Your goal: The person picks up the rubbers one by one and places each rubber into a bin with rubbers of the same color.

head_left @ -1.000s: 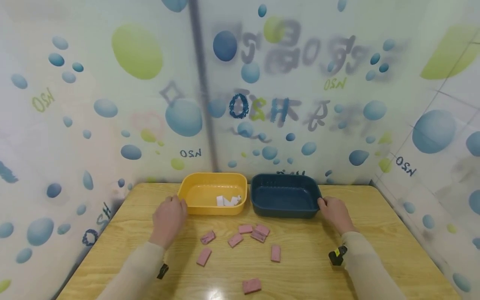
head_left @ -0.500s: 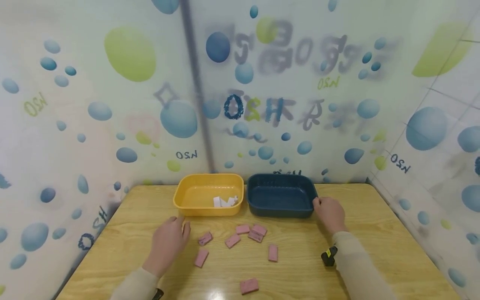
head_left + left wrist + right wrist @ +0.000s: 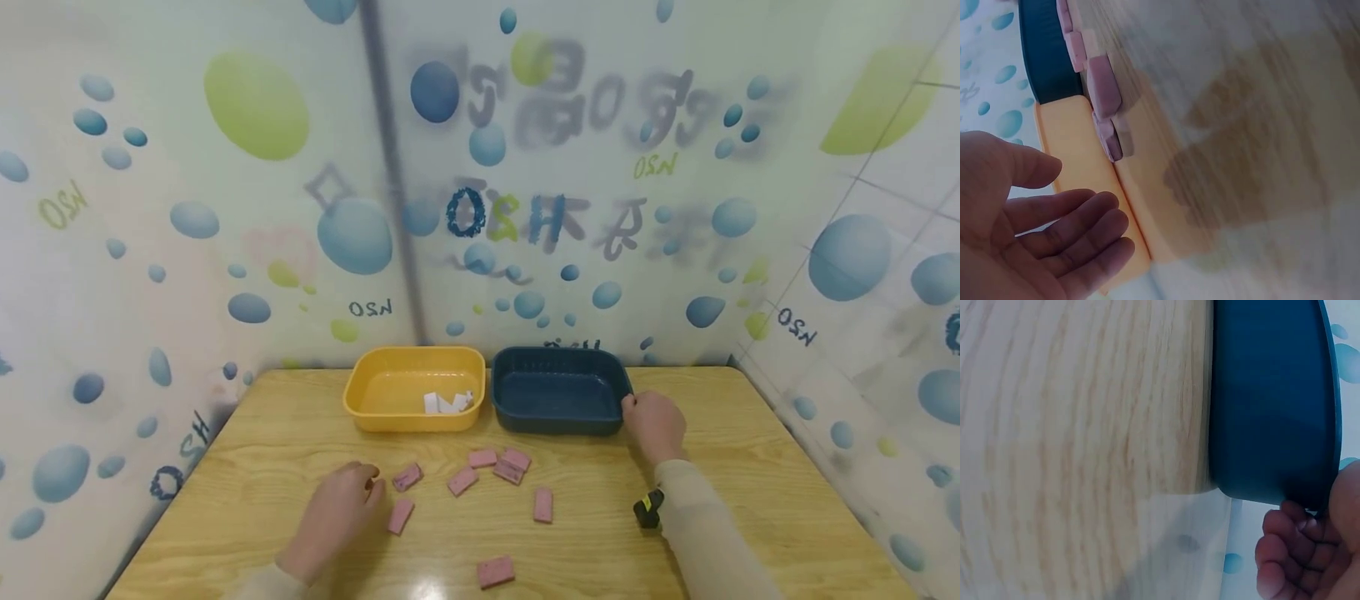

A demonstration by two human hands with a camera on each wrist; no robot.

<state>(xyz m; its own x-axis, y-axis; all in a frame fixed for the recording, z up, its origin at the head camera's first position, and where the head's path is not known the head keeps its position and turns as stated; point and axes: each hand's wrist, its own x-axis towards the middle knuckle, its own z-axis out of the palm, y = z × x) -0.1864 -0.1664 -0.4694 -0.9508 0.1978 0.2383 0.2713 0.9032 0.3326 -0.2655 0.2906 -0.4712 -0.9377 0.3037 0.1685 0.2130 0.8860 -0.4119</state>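
Pinching the navy tray (image 3: 558,427) by its right rim at the far side of the desk (image 3: 247,450), the right grip (image 3: 656,425) stayed put; the left grip (image 3: 336,510), loose and empty, had left the yellow tray (image 3: 416,423) for the nearer pink blocks (image 3: 407,477), leaving that tray unheld.

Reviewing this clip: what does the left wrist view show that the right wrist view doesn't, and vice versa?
Only the left wrist view: the left hand, fingers loosely bent and holding nothing, the yellow tray and several pink blocks.

Only the right wrist view: the right hand, gripping the dark blue tray at one end.

Both: part of the dark blue tray, the wood-grained table and some of the wall with its blue spots.
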